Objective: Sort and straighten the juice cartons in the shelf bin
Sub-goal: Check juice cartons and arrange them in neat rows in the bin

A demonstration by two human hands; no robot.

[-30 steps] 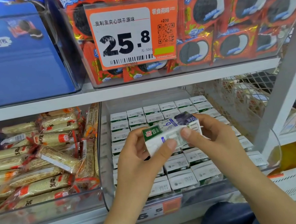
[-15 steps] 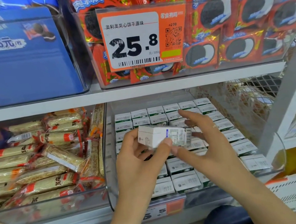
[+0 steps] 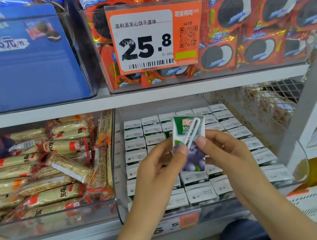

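Head view:
Held carton: one juice carton point(image 3: 190, 142) up in the air above the bin's middle, roughly upright, top leaning a bit right. Green top w/ white straw in wrapper running diagonally on the face, blueberries printed on lower half.
Left hand point(image 3: 158, 172): curled round carton's lower left edge, thumb tip pressed on the front face near the straw's lower end. Holding, not slack.
Right hand point(image 3: 227, 157): grips carton's right side, thumb on front edge, other fingers behind it & out of sight.
Shelf bin point(image 3: 302, 163): clear plastic, curved front-right corner, straight left wall just beside the snack-bar bin. Price tag point(image 3: 175, 223) clipped on its front lip, partly behind left forearm.
Juice cartons point(image 3: 200, 193): packed in rows, tops up, filling bin front to back. Rows mostly square; a few right-side ones sit slightly skewed. Whether there's a gap under the hands: can't tell, hands cover it.
Room to move: open air between carton tops & shelf board point(image 3: 150, 95) above; hands sit in that space, nearer the front. Wire mesh panel point(image 3: 260, 106) closes bin's right-rear side.
Left neighbour: snack bars point(image 3: 40, 175) piled loose in a clear bin, some tipped vs the shared wall.
Upper shelf: orange cookie packs point(image 3: 242, 28) behind big price label point(image 3: 155, 37) reading 25.8; blue box point(image 3: 21, 61) at left.
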